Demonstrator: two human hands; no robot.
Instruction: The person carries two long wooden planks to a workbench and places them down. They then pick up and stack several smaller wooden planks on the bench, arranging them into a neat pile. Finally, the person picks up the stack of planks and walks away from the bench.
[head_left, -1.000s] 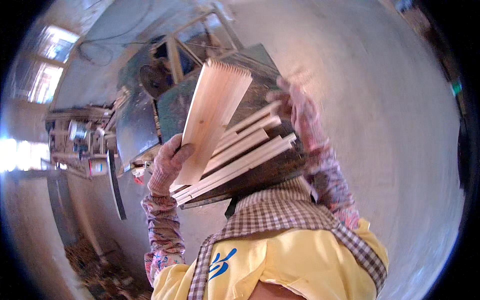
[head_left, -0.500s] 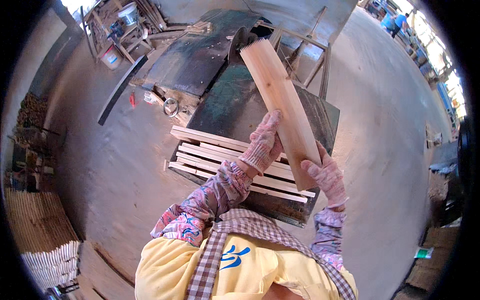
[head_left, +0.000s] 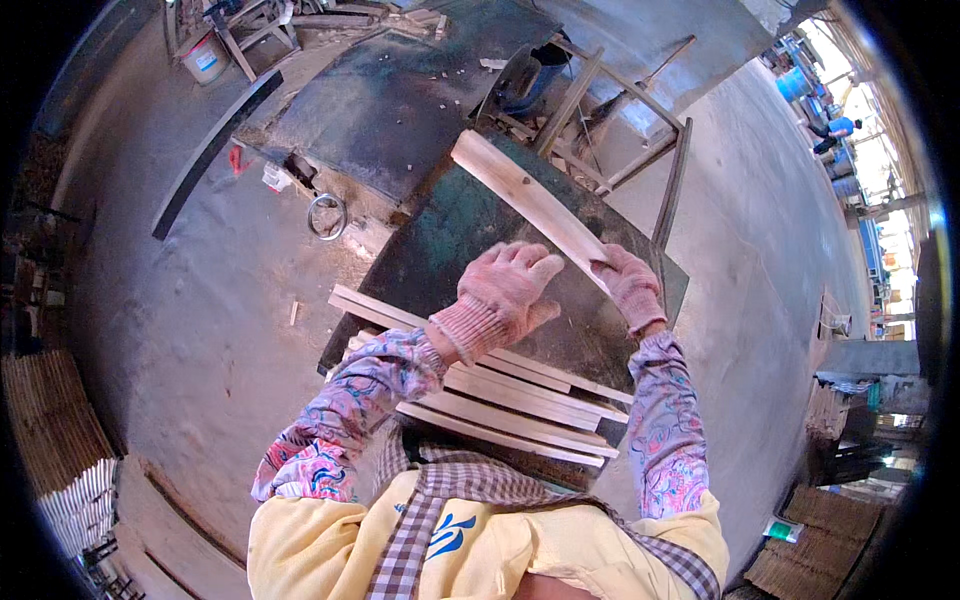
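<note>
My right hand (head_left: 630, 285), in a pale pink knit glove, grips the near end of a light wooden board (head_left: 530, 200). The board slants up and to the left above the dark table (head_left: 430, 235) of a machine, one narrow side turned up. My left hand (head_left: 508, 292), gloved alike, is off the board with its fingers apart, over the table. Under my left wrist and beyond it, several thin wooden strips (head_left: 520, 395) lie side by side along the table's near edge. The saw blade (head_left: 508, 85) stands beyond the board's far end, seen nearly edge-on.
A wooden frame (head_left: 660, 190) stands at the table's far right. At the left are a metal handwheel (head_left: 327, 216), a curved dark strip (head_left: 215, 155) on the floor and a white bucket (head_left: 205, 60). Far off at the right is another person (head_left: 838, 130) in blue.
My left hand has let go of the board and moved left. The board has rolled from its broad face toward its edge and tilts further left, still in my right hand.
</note>
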